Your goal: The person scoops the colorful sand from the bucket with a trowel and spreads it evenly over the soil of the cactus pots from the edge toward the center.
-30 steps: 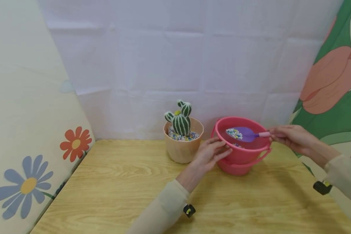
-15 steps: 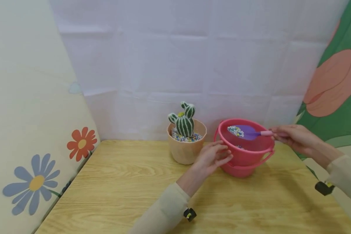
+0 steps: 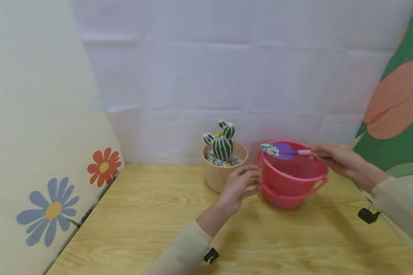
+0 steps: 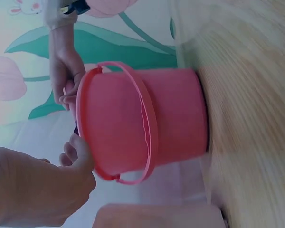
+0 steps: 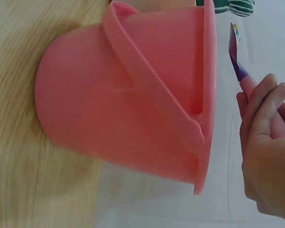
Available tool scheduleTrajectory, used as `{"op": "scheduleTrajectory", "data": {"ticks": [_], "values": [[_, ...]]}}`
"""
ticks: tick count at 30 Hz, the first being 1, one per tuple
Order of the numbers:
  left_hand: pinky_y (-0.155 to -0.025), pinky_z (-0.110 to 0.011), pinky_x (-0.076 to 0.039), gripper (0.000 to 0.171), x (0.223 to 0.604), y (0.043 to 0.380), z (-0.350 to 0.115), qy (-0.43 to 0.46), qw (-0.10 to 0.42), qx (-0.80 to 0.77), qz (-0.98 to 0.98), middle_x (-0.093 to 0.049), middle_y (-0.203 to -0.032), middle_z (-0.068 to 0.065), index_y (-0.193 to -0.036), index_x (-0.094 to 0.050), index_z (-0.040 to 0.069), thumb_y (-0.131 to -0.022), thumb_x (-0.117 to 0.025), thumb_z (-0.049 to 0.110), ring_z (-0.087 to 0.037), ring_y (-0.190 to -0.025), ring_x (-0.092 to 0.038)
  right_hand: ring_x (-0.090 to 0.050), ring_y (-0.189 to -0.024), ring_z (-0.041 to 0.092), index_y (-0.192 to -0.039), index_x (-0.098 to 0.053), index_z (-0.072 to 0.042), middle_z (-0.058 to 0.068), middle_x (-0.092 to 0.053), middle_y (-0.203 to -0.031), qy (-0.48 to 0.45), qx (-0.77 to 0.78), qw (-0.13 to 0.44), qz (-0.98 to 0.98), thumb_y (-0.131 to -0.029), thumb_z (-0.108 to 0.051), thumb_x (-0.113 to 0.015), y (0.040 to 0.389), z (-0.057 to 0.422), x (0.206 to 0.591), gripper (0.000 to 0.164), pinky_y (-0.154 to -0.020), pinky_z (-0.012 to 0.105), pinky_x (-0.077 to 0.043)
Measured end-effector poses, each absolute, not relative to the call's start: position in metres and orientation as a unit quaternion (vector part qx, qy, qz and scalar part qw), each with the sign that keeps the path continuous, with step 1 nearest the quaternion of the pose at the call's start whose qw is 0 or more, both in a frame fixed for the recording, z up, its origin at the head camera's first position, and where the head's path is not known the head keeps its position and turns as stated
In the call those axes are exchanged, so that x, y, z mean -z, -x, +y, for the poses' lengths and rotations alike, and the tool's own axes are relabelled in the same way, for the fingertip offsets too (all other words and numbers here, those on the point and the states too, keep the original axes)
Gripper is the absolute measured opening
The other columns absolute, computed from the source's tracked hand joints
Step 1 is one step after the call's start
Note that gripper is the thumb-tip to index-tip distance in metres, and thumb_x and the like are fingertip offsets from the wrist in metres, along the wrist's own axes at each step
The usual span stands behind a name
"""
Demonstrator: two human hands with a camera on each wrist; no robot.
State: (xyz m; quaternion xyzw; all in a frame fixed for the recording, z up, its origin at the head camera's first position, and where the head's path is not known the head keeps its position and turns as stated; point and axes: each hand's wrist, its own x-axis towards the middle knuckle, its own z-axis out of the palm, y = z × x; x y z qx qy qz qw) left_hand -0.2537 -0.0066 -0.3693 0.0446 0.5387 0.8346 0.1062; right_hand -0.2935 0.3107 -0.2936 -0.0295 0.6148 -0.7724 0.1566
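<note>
My right hand (image 3: 337,156) grips the pink handle of a small purple trowel (image 3: 286,151), its blade carrying a heap of colourful beads (image 3: 270,149) over the left part of the pink bucket (image 3: 289,183). In the right wrist view the trowel (image 5: 234,52) stands clear of the bucket's rim. My left hand (image 3: 235,187) has loosely bent fingers beside the bucket's left side and holds nothing; whether a fingertip touches the bucket I cannot tell. To the left stands a peach flowerpot (image 3: 215,177) with a striped toy cactus (image 3: 223,148) in colourful beads.
Pot and bucket stand side by side on a wood-grain table (image 3: 151,221), near its back edge. A white cloth (image 3: 179,76) hangs behind them. Flower-printed panels (image 3: 55,114) flank the table. The bucket's handle (image 4: 147,118) hangs down on its front.
The loaded trowel has risen and shifted left relative to the bucket. My left hand has drawn back from the bucket's rim toward the left. The head view has turned slightly left.
</note>
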Motion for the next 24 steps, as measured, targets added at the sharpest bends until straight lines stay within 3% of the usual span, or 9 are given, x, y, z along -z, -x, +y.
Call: {"op": "scheduleTrajectory", "data": {"ticks": [7, 14, 17, 24], "values": [[-0.079, -0.035, -0.06, 0.028, 0.367, 0.251, -0.036, -0.088, 0.028, -0.779, 0.62, -0.068, -0.1, -0.01, -0.124, -0.064, -0.003, -0.098, -0.063, 0.008, -0.017, -0.084, -0.065, -0.073, -0.094, 0.021, -0.101, -0.077, 0.003, 0.02, -0.073, -0.105, 0.0, 0.81, 0.167, 0.562, -0.102, 0.002, -0.056, 0.305, 0.286, 0.292, 0.02, -0.091, 0.025, -0.055], [-0.069, -0.026, -0.056, 0.022, 0.366, 0.259, -0.062, -0.075, -0.193, -0.671, 0.712, -0.067, -0.104, -0.005, -0.116, -0.07, 0.004, -0.095, -0.064, 0.01, -0.016, -0.083, -0.063, -0.072, -0.098, 0.021, -0.1, -0.075, 0.004, 0.019, -0.073, -0.108, -0.005, 0.807, 0.174, 0.565, -0.101, 0.004, -0.057, 0.32, 0.264, 0.289, 0.018, -0.096, 0.027, -0.052], [-0.066, -0.027, -0.056, 0.021, 0.36, 0.263, -0.072, -0.035, -0.255, -0.661, 0.705, -0.067, -0.103, -0.005, -0.114, -0.071, 0.004, -0.096, -0.065, 0.012, -0.018, -0.079, -0.063, -0.072, -0.099, 0.02, -0.101, -0.075, 0.005, 0.019, -0.072, -0.109, 0.002, 0.805, 0.18, 0.565, -0.101, 0.005, -0.056, 0.328, 0.253, 0.287, 0.019, -0.095, 0.025, -0.053], [-0.076, -0.032, -0.055, 0.023, 0.362, 0.284, -0.098, 0.024, -0.318, -0.681, 0.659, -0.068, -0.112, -0.012, -0.117, -0.069, 0.005, -0.095, -0.063, 0.011, -0.022, -0.09, -0.064, -0.072, -0.098, 0.019, -0.102, -0.073, 0.009, 0.021, -0.073, -0.106, 0.024, 0.807, 0.181, 0.561, -0.103, 0.007, -0.051, 0.346, 0.226, 0.282, 0.023, -0.091, 0.022, -0.054]]}}
